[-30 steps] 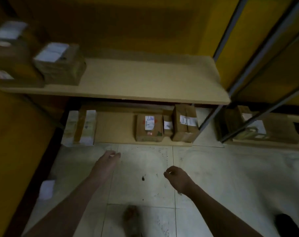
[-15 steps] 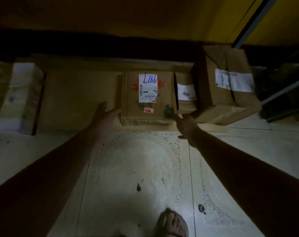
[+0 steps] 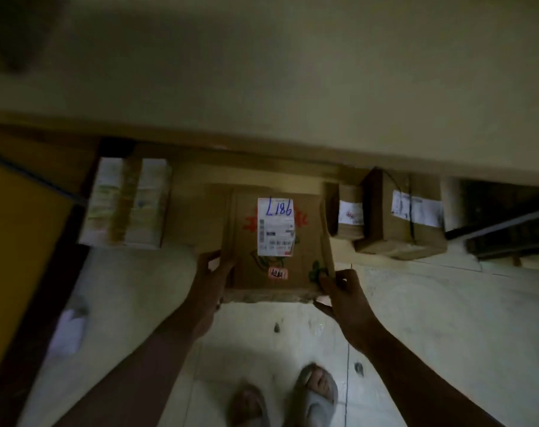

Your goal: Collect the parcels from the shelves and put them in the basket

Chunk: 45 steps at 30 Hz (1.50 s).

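A flat brown cardboard parcel with a white label marked "L186" is held out past the front of the bottom shelf, over the floor. My left hand grips its near left corner, thumb on top. My right hand grips its near right corner. On the bottom shelf, a small brown parcel and a taller brown parcel stand to the right. A white-wrapped parcel with brown tape lies at the left. No basket is in view.
The upper shelf board overhangs the bottom shelf close above. A yellow wall runs along the left. A white scrap lies on the tiled floor at left. My sandalled feet stand below the parcel. A dark metal rack frame is at right.
Both hands have closed on the labelled parcel's near corners and drawn it forward off the shelf edge. The view has pulled back and up, so the upper shelf board fills the top.
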Available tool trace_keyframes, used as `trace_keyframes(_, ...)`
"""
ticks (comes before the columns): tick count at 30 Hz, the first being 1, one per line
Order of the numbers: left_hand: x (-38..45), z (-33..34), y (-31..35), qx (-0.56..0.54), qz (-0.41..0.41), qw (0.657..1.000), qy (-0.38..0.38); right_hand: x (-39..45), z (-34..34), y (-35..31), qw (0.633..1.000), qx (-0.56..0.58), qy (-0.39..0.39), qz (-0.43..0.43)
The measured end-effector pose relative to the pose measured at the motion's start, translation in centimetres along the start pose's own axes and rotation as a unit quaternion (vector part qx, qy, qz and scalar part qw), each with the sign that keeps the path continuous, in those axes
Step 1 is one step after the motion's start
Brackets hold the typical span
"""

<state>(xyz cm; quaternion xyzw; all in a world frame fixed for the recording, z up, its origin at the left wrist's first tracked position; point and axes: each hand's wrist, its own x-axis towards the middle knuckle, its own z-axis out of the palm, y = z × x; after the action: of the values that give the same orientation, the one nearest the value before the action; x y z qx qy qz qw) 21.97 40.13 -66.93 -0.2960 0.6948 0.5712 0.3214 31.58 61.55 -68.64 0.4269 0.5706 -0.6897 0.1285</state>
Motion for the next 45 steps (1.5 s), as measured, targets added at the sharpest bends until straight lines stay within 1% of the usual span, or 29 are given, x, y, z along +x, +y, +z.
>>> trace_keyframes(3, -10.8, -5.8, 3.4, -0.012, -0.037, 0.999, 0.01, -10.4, 1.1, -4.7, 0.997, -0.062, -0.043, 0.004)
trace_keyframes(6, -20.3, -11.7, 4.4, -0.027, -0.054, 0.998, 0.011, -19.2, 1.7, -8.2, 0.981, -0.136, -0.132, 0.04)
trace_keyframes(9, -29.4, -16.6, 2.6, -0.043, -0.053, 0.998, 0.003, -25.5, 2.3, -11.0, 0.941, -0.248, -0.219, 0.067)
trace_keyframes(11, -35.3, -18.9, 0.6, -0.066, -0.044, 0.997, 0.017, -28.2, 3.2, -12.4, 0.913, -0.296, -0.273, 0.064)
trace_keyframes(14, -43.5, -20.4, -3.3, -0.143, -0.005, 0.987, 0.074, -31.2, 5.7, -13.8, 0.88, -0.317, -0.353, 0.029)
trace_keyframes(16, -48.7, -19.9, -6.2, -0.212, 0.015, 0.969, 0.127, -33.7, 7.6, -14.2, 0.853, -0.319, -0.414, 0.007)
trace_keyframes(18, -54.0, -18.7, -9.5, -0.269, 0.036, 0.946, 0.18, -37.0, 9.4, -13.7, 0.814, -0.328, -0.479, -0.017)
trace_keyframes(22, -63.6, -16.2, -15.9, -0.387, 0.067, 0.878, 0.273, -44.6, 12.7, -10.9, 0.729, -0.351, -0.582, -0.081)
trace_keyframes(24, -68.3, -15.0, -19.5, -0.428, 0.076, 0.841, 0.322, -49.1, 14.0, -8.5, 0.675, -0.381, -0.622, -0.105)
trace_keyframes(28, -78.0, -12.4, -27.3, -0.511, 0.082, 0.738, 0.433, -59.5, 14.9, -1.7, 0.559, -0.441, -0.691, -0.126)
trace_keyframes(31, -84.7, -10.0, -33.3, -0.55, 0.091, 0.666, 0.496, -67.5, 13.8, 3.9, 0.48, -0.476, -0.725, -0.135)
trace_keyframes(33, -88.8, -8.5, -37.5, -0.569, 0.093, 0.615, 0.538, -72.6, 12.7, 8.1, 0.418, -0.505, -0.743, -0.139)
trace_keyframes(38, -99.2, -4.7, -49.2, -0.574, 0.081, 0.51, 0.635, -86.5, 9.4, 20.1, 0.289, -0.538, -0.785, -0.107)
trace_keyframes(41, -105.7, -3.2, -56.8, -0.582, 0.072, 0.451, 0.673, -95.1, 6.5, 27.5, 0.233, -0.537, -0.807, -0.079)
trace_keyframes(43, -109.6, -2.6, -61.2, -0.587, 0.057, 0.422, 0.689, -100.0, 4.5, 32.2, 0.199, -0.538, -0.817, -0.063)
trace_keyframes(45, -113.3, -2.5, -64.9, -0.591, 0.047, 0.39, 0.704, -104.4, 2.9, 36.6, 0.178, -0.538, -0.822, -0.055)
